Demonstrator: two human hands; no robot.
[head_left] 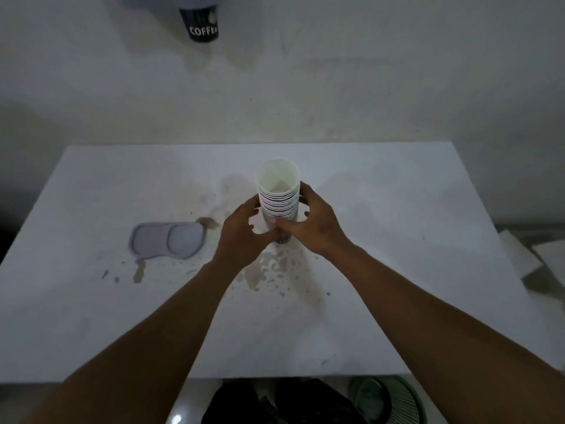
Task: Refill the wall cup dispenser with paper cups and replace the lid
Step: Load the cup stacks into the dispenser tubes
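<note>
Only the bottom of a dark cup (199, 26) printed "COFFEE" shows at the top edge, hanging against the wall; the dispenser above it is cut off, and its last letter is hard to read. The base of your stack of paper cups (278, 194) is hidden behind your fingers, so you cannot tell whether it touches the table (91, 301). Your right hand (315, 224) wraps the stack's lower half from the right, thumb across the front, fingertips on the far side: it is grasping the stack. Your left hand (241, 237) curls beside the stack on the left, fingers spread and loosely bent; whether they press the cups is unclear. The stack stands upright near the table's middle, white inside, with tightly nested ribbed rims and dark print lower down. The flat grey lid (167, 244), rounded with two shallow recesses, lies well to the left of your hands. The white tabletop is smooth and spotted with brownish dried stains.
</note>
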